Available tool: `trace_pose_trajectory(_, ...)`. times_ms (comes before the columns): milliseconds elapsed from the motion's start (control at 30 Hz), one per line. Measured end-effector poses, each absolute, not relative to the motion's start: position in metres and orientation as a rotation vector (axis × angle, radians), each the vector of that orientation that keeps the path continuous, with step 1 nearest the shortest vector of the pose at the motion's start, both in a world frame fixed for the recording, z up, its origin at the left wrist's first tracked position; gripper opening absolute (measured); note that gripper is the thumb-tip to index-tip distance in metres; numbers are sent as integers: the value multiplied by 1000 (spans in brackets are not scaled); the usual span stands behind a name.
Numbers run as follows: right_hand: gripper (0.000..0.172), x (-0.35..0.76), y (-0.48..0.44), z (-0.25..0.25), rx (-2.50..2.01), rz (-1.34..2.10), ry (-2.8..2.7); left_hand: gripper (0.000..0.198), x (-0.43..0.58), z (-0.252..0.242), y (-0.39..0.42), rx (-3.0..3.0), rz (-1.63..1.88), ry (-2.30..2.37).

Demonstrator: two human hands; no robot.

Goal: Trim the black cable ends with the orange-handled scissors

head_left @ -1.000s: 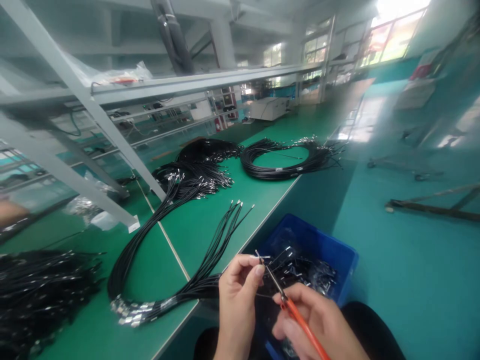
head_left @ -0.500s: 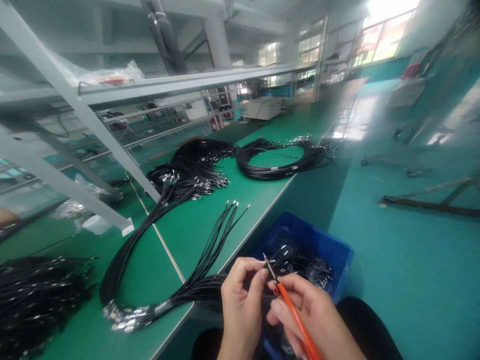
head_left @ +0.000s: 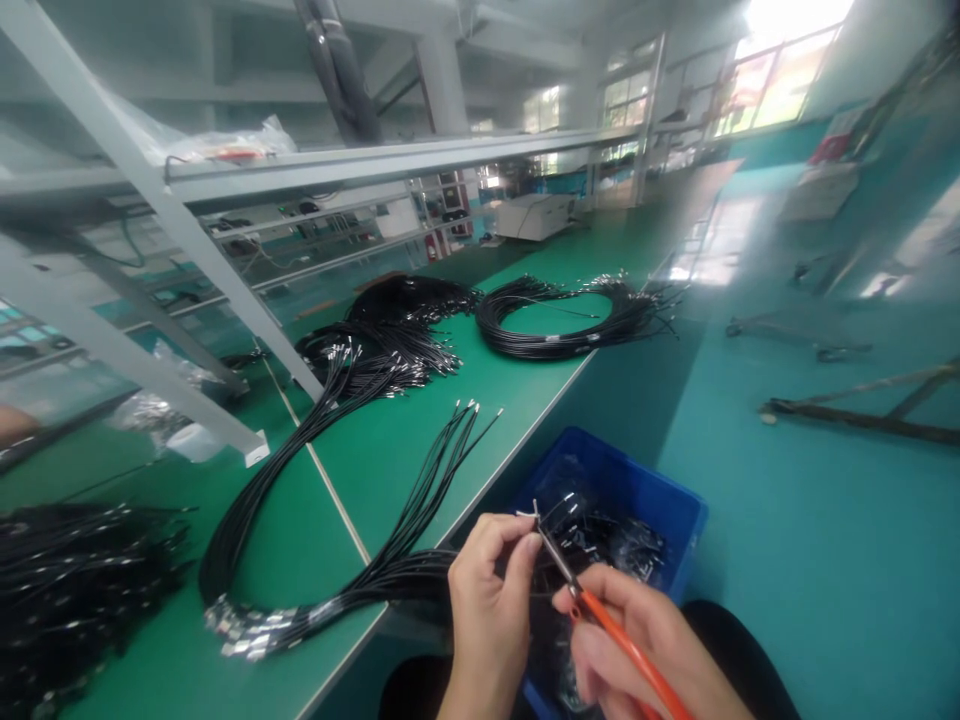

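Observation:
My left hand [head_left: 491, 600] pinches the metal tip of a thin black wire [head_left: 527, 517] between thumb and forefinger, over the blue bin [head_left: 679, 505]. My right hand [head_left: 645, 655] grips an orange-handled cutter [head_left: 611, 630], and its thin metal jaws reach up to the wire tip at my left fingertips. A bundle of black wires with metal terminals [head_left: 322, 520] lies looped on the green bench [head_left: 397, 450] just left of my hands, trailing over the bench edge toward my lap.
The blue bin holds cut wire pieces and metal ends. More black wire coils [head_left: 570, 315] and piles [head_left: 67, 590] lie along the bench. A slanted grey frame post [head_left: 172, 230] and shelf rail stand over the bench. Teal floor lies to the right.
Both hands stayed together over the bin. The cutter jaws shifted slightly along the wire tip, and the view swayed a little.

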State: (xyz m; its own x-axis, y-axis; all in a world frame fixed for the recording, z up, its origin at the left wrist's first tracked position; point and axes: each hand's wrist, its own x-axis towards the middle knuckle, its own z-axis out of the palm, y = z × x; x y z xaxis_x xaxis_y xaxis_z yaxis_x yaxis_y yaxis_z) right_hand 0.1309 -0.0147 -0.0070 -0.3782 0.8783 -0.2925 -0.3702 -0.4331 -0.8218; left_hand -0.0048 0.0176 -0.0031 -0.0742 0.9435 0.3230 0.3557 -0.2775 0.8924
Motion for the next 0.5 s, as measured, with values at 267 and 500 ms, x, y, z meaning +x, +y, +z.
trace_pose_trajectory(267,40,125,-11,-2,-1034,1911,-853,9,-3,-4,18,1723,1387,1425)
trace_pose_trajectory(500,40,126,-9,0,-1073,1879,-864,9,-4,-9,18,1785,1376,1417)
